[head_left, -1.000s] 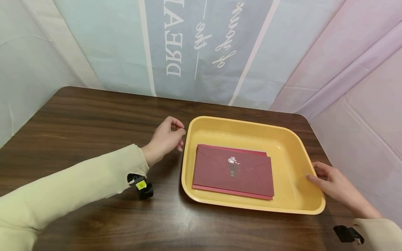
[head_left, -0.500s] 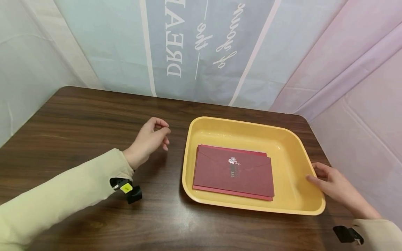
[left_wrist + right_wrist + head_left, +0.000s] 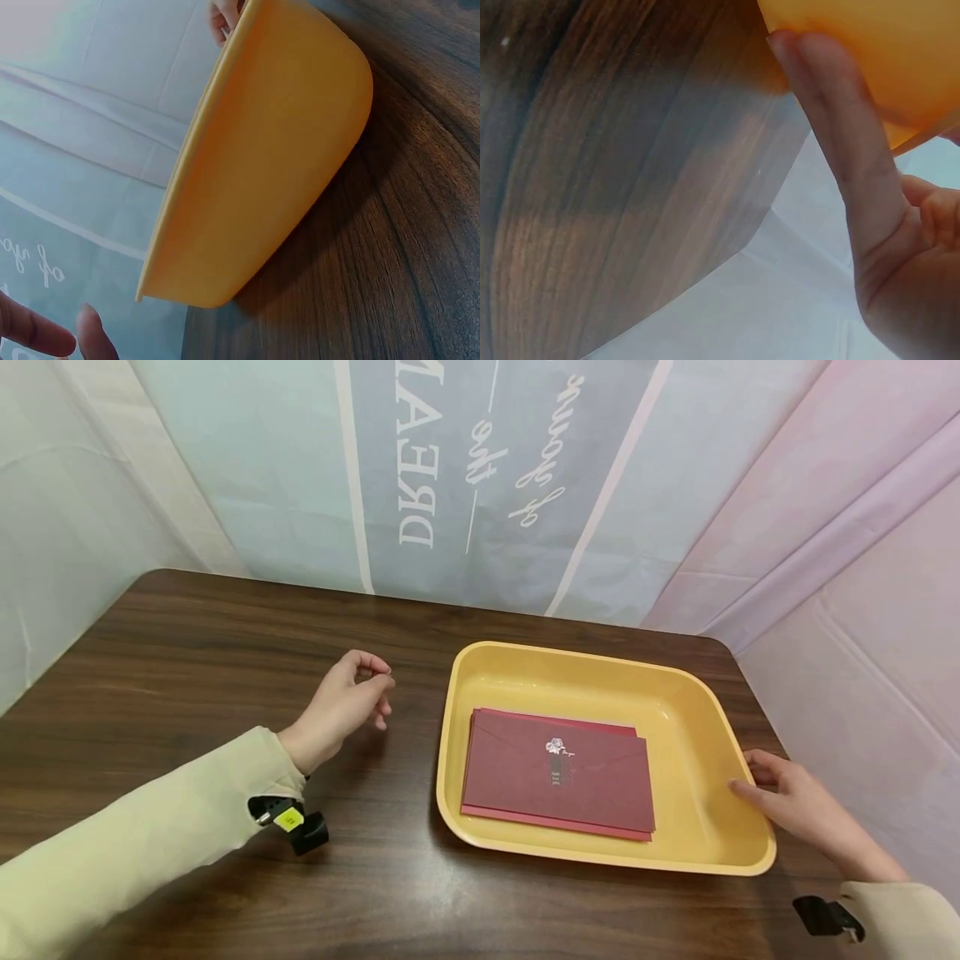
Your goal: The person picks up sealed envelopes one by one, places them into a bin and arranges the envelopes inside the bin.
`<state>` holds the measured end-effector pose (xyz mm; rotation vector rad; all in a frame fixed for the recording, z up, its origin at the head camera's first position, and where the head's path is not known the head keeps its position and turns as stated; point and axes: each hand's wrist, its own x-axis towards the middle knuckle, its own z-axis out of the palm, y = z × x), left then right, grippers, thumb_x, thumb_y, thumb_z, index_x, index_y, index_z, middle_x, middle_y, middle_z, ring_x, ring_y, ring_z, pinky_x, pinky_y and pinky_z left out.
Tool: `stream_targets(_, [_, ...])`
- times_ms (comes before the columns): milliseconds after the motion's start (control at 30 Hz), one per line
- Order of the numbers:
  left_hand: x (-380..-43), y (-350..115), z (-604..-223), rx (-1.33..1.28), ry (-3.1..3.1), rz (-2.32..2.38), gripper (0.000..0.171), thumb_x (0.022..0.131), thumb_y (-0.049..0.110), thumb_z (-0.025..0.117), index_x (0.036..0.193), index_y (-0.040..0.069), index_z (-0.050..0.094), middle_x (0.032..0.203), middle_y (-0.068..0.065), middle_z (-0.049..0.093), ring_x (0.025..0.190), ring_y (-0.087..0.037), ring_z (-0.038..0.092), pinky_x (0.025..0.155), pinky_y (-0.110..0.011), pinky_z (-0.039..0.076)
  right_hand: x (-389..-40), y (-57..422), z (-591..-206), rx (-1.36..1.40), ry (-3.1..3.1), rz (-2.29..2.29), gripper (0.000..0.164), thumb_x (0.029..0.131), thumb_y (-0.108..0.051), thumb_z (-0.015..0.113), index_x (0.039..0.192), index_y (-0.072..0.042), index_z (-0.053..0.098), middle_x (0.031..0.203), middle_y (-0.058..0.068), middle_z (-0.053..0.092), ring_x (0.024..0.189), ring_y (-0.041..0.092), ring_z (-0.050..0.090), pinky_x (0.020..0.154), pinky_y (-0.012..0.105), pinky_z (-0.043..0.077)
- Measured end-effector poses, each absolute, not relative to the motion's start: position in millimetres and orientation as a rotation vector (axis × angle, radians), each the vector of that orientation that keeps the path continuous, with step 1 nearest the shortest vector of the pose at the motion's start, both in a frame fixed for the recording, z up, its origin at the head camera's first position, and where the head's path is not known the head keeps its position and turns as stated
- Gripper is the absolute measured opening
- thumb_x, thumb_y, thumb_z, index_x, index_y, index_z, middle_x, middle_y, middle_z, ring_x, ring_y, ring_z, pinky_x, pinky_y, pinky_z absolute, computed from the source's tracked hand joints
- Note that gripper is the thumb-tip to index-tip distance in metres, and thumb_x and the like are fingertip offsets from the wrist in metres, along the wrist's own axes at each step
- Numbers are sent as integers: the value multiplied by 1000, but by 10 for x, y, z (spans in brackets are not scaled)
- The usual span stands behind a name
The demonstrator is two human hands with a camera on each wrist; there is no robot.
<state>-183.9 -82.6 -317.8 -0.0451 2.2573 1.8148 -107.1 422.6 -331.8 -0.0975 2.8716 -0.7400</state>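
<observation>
A yellow plastic basin (image 3: 701, 777) stands on the right half of the table in the head view. Inside it lies a stack of dark red envelopes (image 3: 600, 777), the top one printed with a white rose and small lettering. My right hand (image 3: 798, 797) grips the basin's right rim, thumb inside and fingers against the outer wall, as the fingers (image 3: 847, 120) show in the right wrist view. To the left of the basin, apart from it, my left hand (image 3: 341, 706) hovers over the table with loosely bent fingers and nothing in them.
The dark wood-grain table (image 3: 187, 677) reaches back to a printed fabric backdrop (image 3: 480, 485) with mirrored lettering. Pale fabric walls (image 3: 885, 652) flank it on both sides. Each wrist carries a black strapped camera (image 3: 307, 833).
My left hand has moved left, away from the basin's left rim. The right hand keeps its grip, and the basin and envelopes stay in place.
</observation>
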Motion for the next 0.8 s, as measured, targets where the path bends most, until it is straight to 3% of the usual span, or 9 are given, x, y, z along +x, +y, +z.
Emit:
stream_targets(367, [-1822,-845,-3171,-13,2298,1793,28,97,8,45,121,-5,39,103,-12,45,64,-12,53,55,-26,50,-1120,4283,-3283,-125,2817,-688,30,94,-11,59,115,9,53,97,21,69,72,-5,61,60,21,49])
stream_targets(533, [-1822,-844,-3164,1,2306,1772,27,97,8,45,120,-5,40,103,-12,46,63,-12,53,56,-26,50,-1147,4252,-3249,-84,2791,-689,45,92,-20,64,120,12,48,99,22,69,71,2,65,61,23,52])
stream_targets(667, [-1836,-840,-3169,38,2340,1725,25,97,8,45,119,-4,41,104,-15,48,64,-15,54,56,-28,51,-1179,4221,-3188,-49,2824,-578,67,90,-28,67,128,18,38,107,33,63,85,26,70,64,24,52])
stream_targets(800, [-1855,-837,-3181,92,2408,1641,25,96,9,45,118,-3,45,106,-18,51,63,-19,55,57,-31,52,-1185,4196,-3108,-40,2821,-510,78,91,-32,66,134,21,28,119,40,53,103,48,61,66,22,50])
